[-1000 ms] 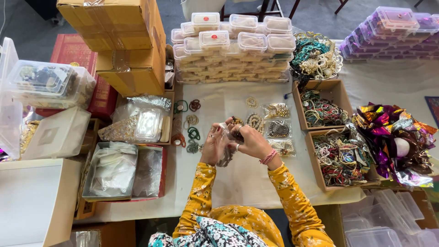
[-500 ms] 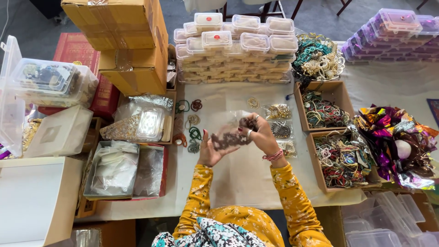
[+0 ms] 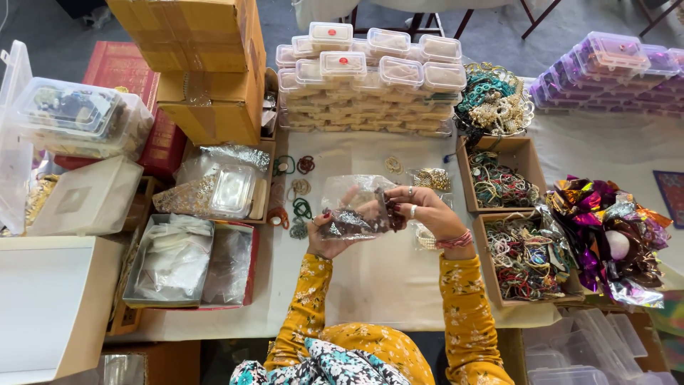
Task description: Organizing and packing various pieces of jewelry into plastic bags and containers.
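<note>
Held above the white tabletop (image 3: 385, 278), a clear plastic bag (image 3: 353, 207) of dark beaded pieces rests in the left hand (image 3: 329, 232), fingers curled under it, while the right hand (image 3: 420, 210) pinches its mouth, apparently mid-bagging; steady support seems needed.

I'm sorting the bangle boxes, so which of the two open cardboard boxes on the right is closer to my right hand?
The nearer cardboard box, in front, beside your right hand and wrist. The other cardboard box sits farther back, under the heaped jewellery tray.

Bare cloth (image 3: 385, 278) lies open; bangle boxes (image 3: 499, 182) crowd rightward.
</note>
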